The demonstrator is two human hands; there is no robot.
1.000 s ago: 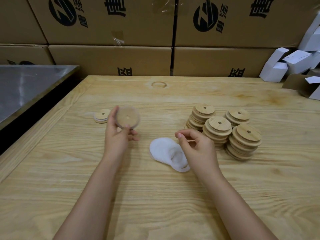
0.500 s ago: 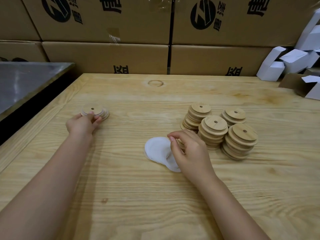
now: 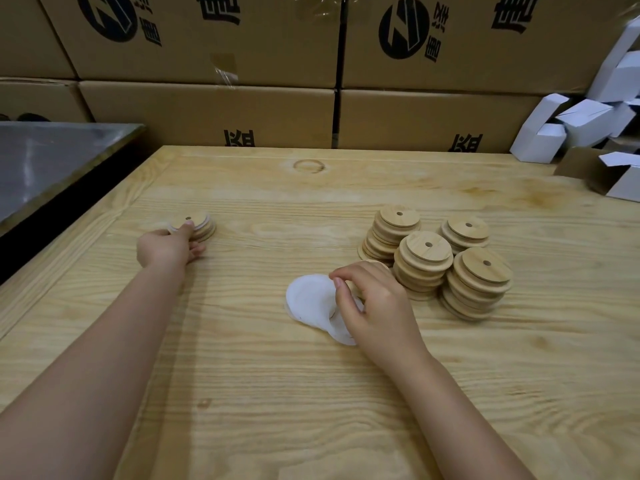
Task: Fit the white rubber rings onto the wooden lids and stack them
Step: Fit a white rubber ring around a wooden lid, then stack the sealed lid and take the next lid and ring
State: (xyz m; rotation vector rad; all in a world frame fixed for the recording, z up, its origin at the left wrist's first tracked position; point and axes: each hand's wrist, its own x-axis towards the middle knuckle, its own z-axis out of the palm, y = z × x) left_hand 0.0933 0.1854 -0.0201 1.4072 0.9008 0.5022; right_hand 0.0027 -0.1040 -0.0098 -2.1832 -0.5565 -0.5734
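My left hand (image 3: 166,249) lays its forefinger (image 3: 185,228) flat on the top lid of the short stack (image 3: 204,230), thumb by the near rim and the other fingers curled under (whether I actually grip it, I cannot tell). A white edge shows on that top lid.

My right hand (image 3: 377,310) curls its fingers round a single lid (image 3: 375,262), mostly hidden, just above the heap of white rubber rings (image 3: 308,299). Just beside it stand four stacks of wooden lids (image 3: 424,258), touching one another.

At the far right an open brown carton (image 3: 581,166) holds small white boxes (image 3: 627,183); more white boxes (image 3: 540,140) lie behind it.

The wooden table (image 3: 311,410) is bare between my arms and towards me. Its left edge drops to a dark gap before a metal surface (image 3: 52,157), and its far edge meets big cardboard cartons (image 3: 207,112).
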